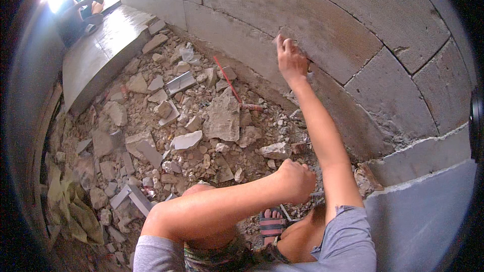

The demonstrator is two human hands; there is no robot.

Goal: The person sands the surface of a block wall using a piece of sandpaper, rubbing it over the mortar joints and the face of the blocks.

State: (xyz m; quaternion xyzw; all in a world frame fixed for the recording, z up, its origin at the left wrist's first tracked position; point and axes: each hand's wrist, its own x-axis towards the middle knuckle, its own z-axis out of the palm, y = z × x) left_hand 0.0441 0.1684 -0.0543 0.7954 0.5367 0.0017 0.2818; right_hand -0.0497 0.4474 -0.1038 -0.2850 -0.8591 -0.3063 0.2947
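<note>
Fingers first: the right hand [291, 59] is up on the block wall [322, 25], fingers stretched nearly flat with the tips pressed to a joint between two grey blocks, gripping nothing that shows. Down near the body, the left hand [298, 180] is curled into a tight fist, and a thin metal edge [317, 193] pokes out just to its right; it looks like a tool blade, though what kind cannot be told from here. Below that, a sandalled foot [272, 224] stands among the debris. Out to the left and far side, the floor is thick with rubble [166, 131]: one big flat slab of broken plaster [223, 117] in the middle, a red rod [228, 83] lying by the foot of the wall, pale tile offcuts, crumpled sacking [75, 211] at the near left. As a judgement, the wall's lower courses are laid and jointed, with rough mortar along the seam at right, a smooth grey panel [423, 216] below it, and the clearing-up not started.
</note>
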